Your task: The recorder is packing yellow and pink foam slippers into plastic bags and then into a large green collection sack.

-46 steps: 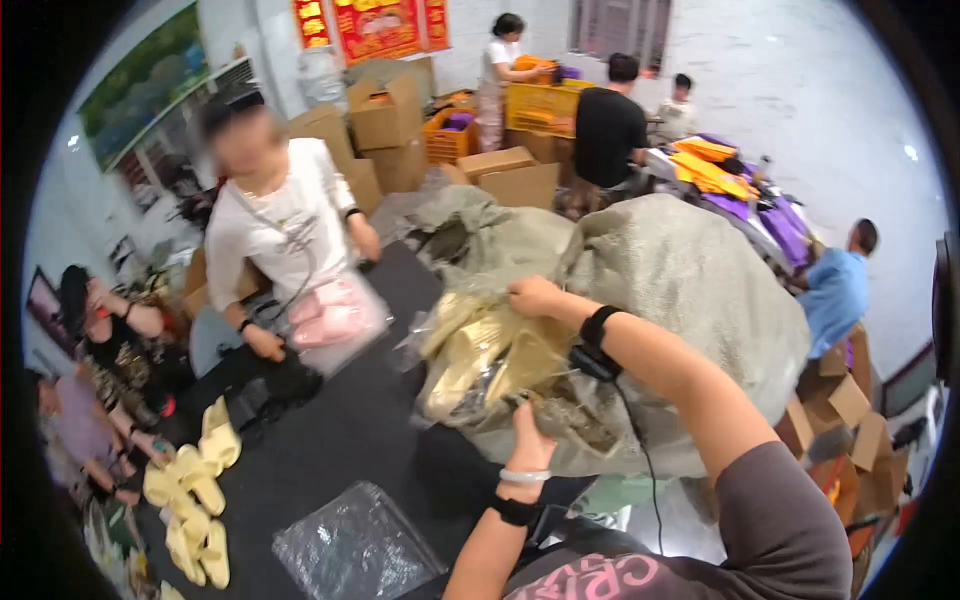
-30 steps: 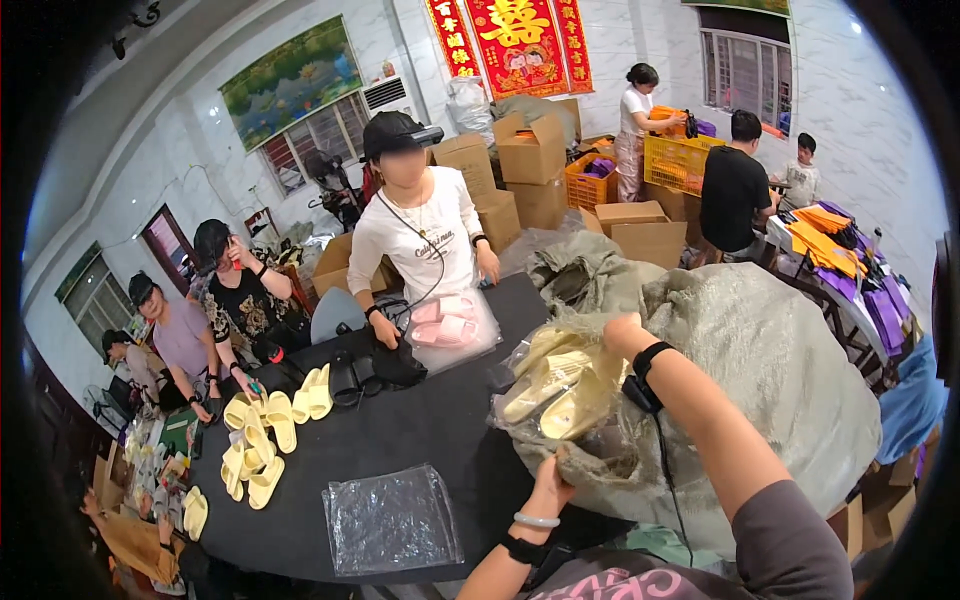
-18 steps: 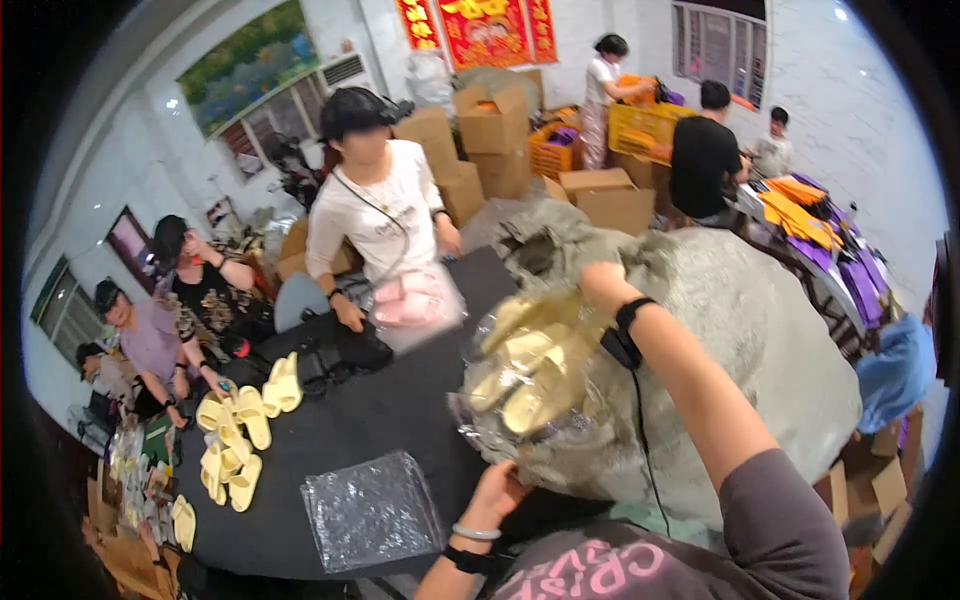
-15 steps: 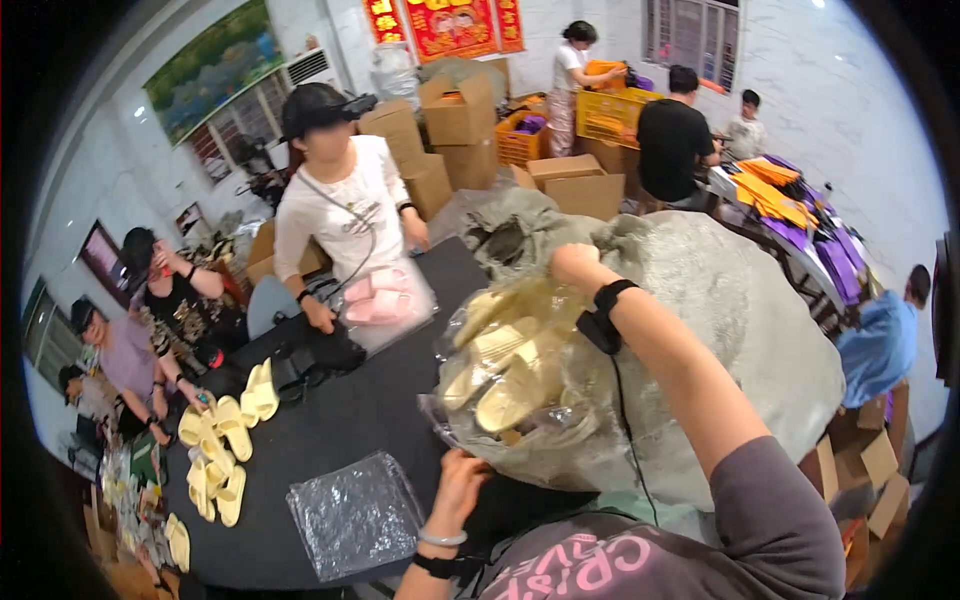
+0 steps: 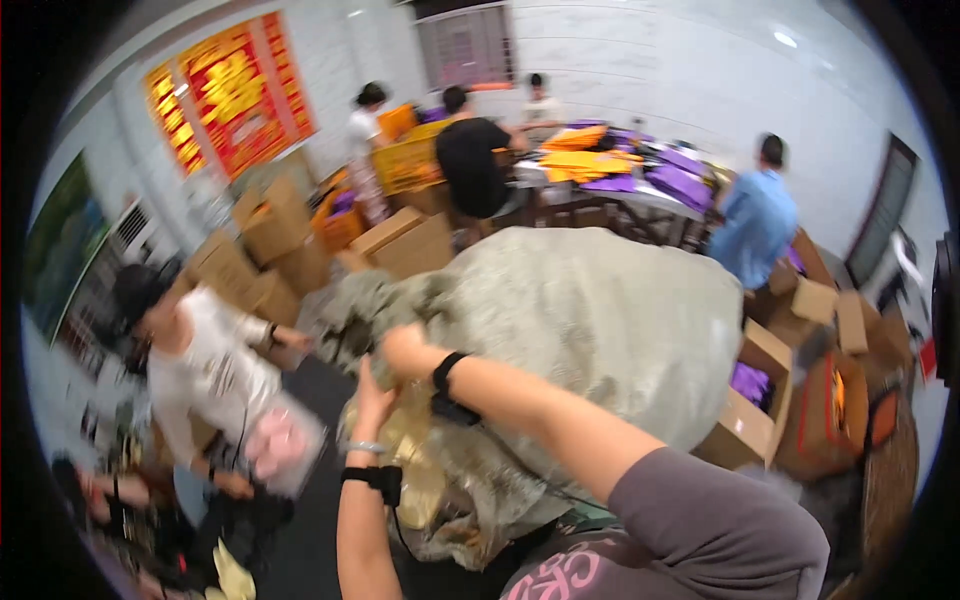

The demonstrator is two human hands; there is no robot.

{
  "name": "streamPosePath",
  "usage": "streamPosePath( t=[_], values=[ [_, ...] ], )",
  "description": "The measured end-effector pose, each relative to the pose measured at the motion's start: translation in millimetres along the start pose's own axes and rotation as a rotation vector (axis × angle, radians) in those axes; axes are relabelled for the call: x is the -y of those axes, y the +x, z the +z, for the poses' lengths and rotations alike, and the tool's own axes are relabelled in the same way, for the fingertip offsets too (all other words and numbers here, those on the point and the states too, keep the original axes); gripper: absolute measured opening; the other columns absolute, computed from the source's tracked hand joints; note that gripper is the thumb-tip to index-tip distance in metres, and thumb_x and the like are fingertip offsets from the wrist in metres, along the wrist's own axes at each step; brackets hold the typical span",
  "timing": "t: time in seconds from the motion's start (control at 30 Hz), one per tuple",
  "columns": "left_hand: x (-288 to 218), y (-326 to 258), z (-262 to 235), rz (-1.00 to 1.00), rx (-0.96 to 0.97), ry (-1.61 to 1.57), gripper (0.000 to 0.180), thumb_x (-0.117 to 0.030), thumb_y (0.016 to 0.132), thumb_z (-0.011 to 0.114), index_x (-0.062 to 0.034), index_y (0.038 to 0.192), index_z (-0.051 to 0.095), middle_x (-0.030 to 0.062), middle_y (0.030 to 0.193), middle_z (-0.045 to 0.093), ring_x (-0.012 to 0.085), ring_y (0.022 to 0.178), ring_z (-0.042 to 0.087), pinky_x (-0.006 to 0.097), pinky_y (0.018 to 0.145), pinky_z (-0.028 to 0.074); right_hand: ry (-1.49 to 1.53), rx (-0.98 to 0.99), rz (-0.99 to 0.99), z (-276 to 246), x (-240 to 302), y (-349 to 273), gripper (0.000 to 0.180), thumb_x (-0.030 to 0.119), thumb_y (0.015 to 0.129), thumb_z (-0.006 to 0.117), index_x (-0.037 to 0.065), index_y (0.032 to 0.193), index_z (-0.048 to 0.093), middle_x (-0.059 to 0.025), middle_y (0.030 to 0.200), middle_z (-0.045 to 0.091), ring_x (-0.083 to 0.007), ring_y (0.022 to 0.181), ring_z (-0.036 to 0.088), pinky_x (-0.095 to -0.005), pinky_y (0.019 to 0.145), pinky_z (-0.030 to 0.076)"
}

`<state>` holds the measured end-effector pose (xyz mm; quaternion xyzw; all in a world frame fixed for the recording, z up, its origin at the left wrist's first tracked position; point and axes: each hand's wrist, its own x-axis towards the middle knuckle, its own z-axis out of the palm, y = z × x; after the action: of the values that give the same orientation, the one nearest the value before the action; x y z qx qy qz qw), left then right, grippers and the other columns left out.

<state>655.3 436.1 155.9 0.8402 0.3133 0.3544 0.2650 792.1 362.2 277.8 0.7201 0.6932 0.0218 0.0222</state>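
A clear plastic bag of pale yellow slippers rests against a large grey-green sack, at the table's near right side. At the bag's far upper end, my right hand is closed in a fist on the plastic. Close beside it, my left hand is raised at the bag's edge with its fingers pointing up, seemingly pinching the film. Motion blur softens both hands, and part of the bag is hidden behind my arms.
The bulky sack fills the middle. Across the dark table a person stands by a bag of pink slippers. Loose yellow slippers lie lower left. Open cartons stand right; other people work behind.
The view has swung to the right. My left hand has risen from the bag's near lower edge to its top, beside my right hand. The flat clear bag has left the picture.
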Motion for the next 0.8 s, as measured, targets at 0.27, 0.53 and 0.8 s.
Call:
streamPosePath(
  t=[0.27, 0.53, 0.8],
  values=[
    [57, 6, 45, -0.42, 0.192, -0.405, 0.025, -0.008, 0.089, 0.045, 0.0037, 0.109, 0.054, 0.0124, 0.099, 0.058, 0.0201, 0.086, 0.055, 0.034, 0.075, 0.043, 0.112, -0.013, -0.263, -76, -23, -56, 0.029, 0.03, 0.078, 0.066, 0.014, 0.103, 0.066, -0.0016, 0.106, 0.064, -0.0218, 0.097, 0.06, -0.0416, 0.077, 0.042],
    [64, 4, 47, -0.469, 0.257, -0.35, 0.031, -0.012, 0.088, 0.049, 0.0032, 0.115, 0.052, 0.0145, 0.098, 0.062, 0.0208, 0.08, 0.06, 0.032, 0.065, 0.047, 1.316, -0.362, 0.118, -99, -246, -331, 0.048, 0.031, 0.093, 0.052, 0.006, 0.132, 0.042, -0.0114, 0.124, 0.053, -0.0188, 0.112, 0.052, -0.033, 0.095, 0.04],
    [45, 1, 87, -0.309, 0.283, -0.159, 0.018, -0.004, 0.084, 0.046, 0.0045, 0.096, 0.056, 0.018, 0.085, 0.06, 0.0265, 0.073, 0.058, 0.036, 0.06, 0.046, 0.838, -0.419, 0.843, 216, -420, -527, 0.075, 0.04, 0.085, 0.061, -0.003, 0.137, 0.03, -0.0247, 0.137, 0.037, -0.0322, 0.128, 0.037, -0.0387, 0.103, 0.032]
  ],
)
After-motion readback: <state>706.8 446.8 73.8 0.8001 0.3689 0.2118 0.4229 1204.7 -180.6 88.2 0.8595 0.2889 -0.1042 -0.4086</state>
